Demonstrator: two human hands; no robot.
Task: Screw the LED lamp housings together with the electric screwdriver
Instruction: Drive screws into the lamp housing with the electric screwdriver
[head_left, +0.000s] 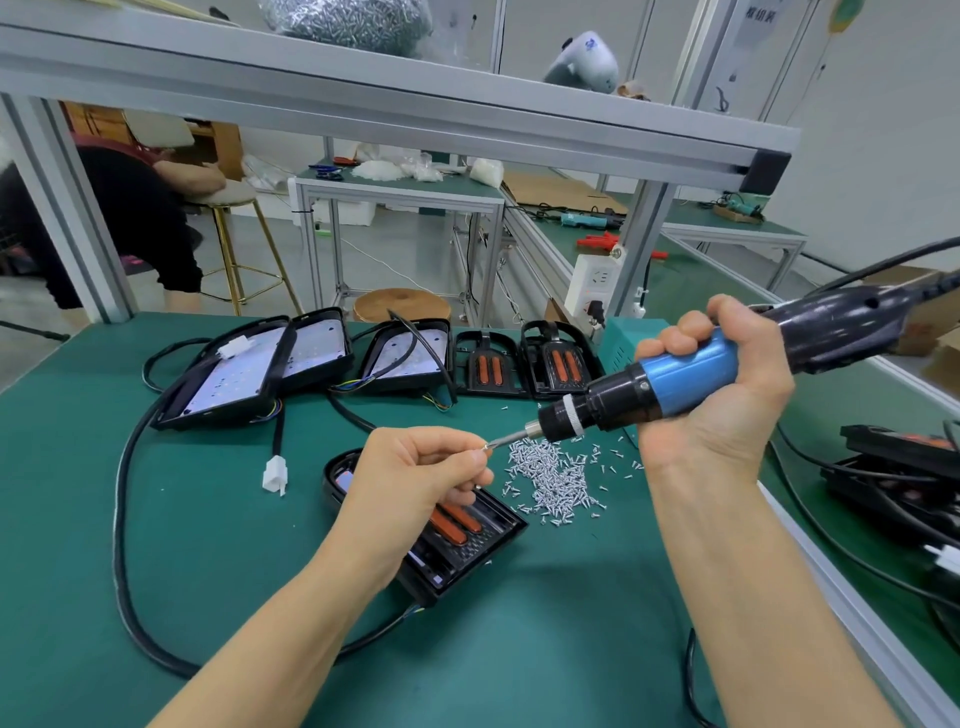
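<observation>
The right hand (714, 379) is gripping the electric screwdriver (675, 382) around its blue barrel, fingers wrapped over the top and thumb underneath, and is holding it raised above the green counter (156, 545), nearly level, with its bit (506, 441) pointing left. The left hand (415, 475) is hovering just beside that tip, with thumb and forefinger pinching a small screw (485, 447) against the end of the bit while the other fingers are curling loosely. Directly beneath the left hand, an LED lamp housing (467, 540) is lying flat on the counter, black with two orange strips showing, and the hand is covering part of its upper end without clearly touching it. A loose pile of screws (550, 475) is lying on the counter between the two hands, just to the right of that housing and under the screwdriver's nose. Farther back, a row of other housings (410, 358) is sitting along the counter's far edge, some showing white LED boards, with black cables (122, 493) trailing forward from them. A white connector (275, 474) is resting to the left of the near housing, well apart from the hands.
</observation>
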